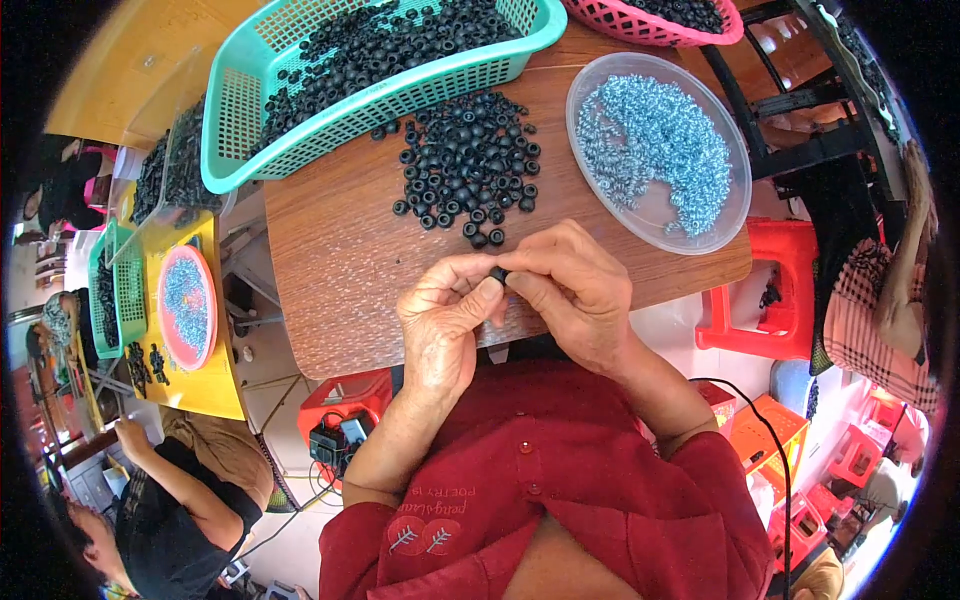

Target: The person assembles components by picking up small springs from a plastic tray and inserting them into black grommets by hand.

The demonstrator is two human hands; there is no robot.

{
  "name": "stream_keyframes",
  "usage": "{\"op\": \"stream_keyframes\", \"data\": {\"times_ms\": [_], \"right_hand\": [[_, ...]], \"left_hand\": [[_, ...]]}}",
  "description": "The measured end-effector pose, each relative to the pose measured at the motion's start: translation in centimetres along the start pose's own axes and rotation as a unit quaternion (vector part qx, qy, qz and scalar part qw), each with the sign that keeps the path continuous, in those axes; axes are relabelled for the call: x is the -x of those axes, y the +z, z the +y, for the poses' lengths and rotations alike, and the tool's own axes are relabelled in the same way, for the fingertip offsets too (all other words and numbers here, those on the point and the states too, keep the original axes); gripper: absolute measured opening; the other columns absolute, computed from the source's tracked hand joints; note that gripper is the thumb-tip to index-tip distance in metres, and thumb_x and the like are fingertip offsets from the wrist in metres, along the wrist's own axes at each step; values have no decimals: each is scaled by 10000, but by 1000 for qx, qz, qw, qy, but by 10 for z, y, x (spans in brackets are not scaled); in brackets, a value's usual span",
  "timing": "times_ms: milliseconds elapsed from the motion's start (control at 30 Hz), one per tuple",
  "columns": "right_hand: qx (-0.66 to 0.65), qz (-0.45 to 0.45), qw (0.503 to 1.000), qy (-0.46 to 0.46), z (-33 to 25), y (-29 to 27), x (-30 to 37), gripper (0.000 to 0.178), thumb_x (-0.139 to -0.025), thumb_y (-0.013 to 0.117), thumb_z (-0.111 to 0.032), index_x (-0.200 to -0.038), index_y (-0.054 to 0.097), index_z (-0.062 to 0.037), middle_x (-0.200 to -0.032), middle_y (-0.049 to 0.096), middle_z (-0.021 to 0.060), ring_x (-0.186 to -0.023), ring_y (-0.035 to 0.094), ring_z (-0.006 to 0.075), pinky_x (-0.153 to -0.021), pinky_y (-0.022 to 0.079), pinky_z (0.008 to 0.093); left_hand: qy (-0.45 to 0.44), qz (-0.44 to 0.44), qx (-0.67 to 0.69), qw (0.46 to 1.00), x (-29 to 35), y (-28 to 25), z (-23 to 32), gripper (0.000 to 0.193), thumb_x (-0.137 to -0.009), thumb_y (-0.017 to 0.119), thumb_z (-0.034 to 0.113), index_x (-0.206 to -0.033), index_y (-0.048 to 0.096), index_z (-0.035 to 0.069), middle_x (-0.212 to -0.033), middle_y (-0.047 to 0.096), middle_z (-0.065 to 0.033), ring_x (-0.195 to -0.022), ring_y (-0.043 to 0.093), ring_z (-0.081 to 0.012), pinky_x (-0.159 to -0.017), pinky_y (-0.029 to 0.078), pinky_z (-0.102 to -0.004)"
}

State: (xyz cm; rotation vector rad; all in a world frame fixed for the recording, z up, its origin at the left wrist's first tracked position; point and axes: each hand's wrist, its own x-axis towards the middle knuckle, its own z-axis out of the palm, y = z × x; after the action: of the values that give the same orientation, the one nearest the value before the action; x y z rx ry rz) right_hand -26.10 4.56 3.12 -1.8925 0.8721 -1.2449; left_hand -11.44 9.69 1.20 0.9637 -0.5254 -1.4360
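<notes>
Head view: a small black bead (499, 274) lies between the left hand (443, 308) and the right hand (580, 292), neither clearly nearer, over the near part of the worktop (335, 255); the thumb and forefinger of each pinch it; its long axis is too small to tell. A loose bead pile (465, 155) lies just beyond the fingers; stitched lettering and a leaf emblem mark the red shirt (470, 420).

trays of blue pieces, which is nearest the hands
The clear round tray on the brown table; the pink tray sits farther left, on the yellow table.
</notes>
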Motion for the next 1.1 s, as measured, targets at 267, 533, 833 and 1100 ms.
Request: {"op": "stream_keyframes", "data": {"times_ms": [267,533,833,1100], "right_hand": [[-1,-1,1000,-22,2,-3,-4,143,-744,663,7,-884,664,-24,-807,613,96,-762,582,269,-664,462,362],[1,2,999,-52,7,-7,1,202,-710,710,30,-894,642,-22,-797,614,78,-699,564,238,-612,439,323],[41,24,998,-41,4,-8,14,268,-677,669,46,-924,661,-58,-797,582,75,-726,542,252,-604,438,337],[46,17,998,-32,0,-9,11,357,-663,716,-20,-1014,665,-60,-850,582,86,-761,538,267,-638,449,355]], "left_hand": [[1,3,-64,998,2,7,9,229,-859,641,28,-1063,607,-70,-820,638,-111,-639,592,-172,-563,485,-274],[-19,-19,-75,997,-1,9,12,178,-858,633,-3,-1017,620,-82,-798,654,-118,-597,596,-131,-476,462,-228],[-58,4,-25,998,2,19,8,124,-864,606,0,-971,607,-63,-777,650,-124,-533,570,-119,-432,424,-213],[-103,29,64,992,-6,16,6,98,-854,615,20,-938,608,-28,-753,642,-97,-509,540,-108,-423,415,-236]]}}
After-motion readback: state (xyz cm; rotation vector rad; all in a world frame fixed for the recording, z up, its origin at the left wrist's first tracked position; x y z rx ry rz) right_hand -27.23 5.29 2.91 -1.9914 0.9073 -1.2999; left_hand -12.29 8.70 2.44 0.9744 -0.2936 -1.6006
